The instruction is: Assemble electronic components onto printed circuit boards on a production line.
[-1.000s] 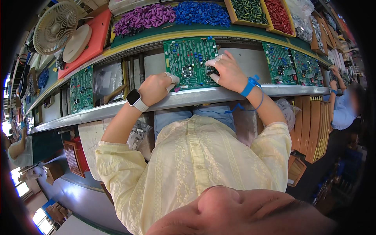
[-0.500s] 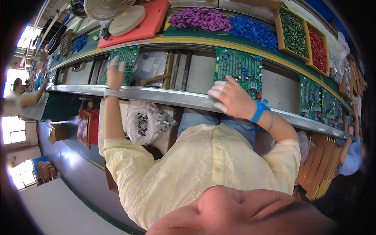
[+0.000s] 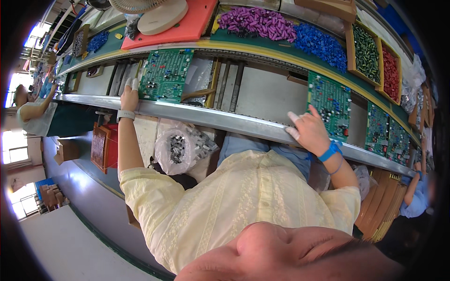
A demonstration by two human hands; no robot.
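Two green circuit boards are lying on the conveyor, one (image 3: 165, 75) studded with small dark parts at eleven o'clock, its edge touched by the left hand (image 3: 129, 96)'s extended fingers, the other (image 3: 330, 104) at two o'clock beside the loosely spread, empty right hand (image 3: 309, 131).

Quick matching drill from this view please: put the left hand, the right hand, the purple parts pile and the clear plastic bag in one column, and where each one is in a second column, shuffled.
Things:
1. left hand
2. right hand
3. purple parts pile
4. clear plastic bag

Places:
A. below the metal rail, beside the person's leg
B. at the edge of the left green circuit board
C. on the shelf above the conveyor
D. at the edge of the right green circuit board

Pairs: 1-B, 2-D, 3-C, 4-A
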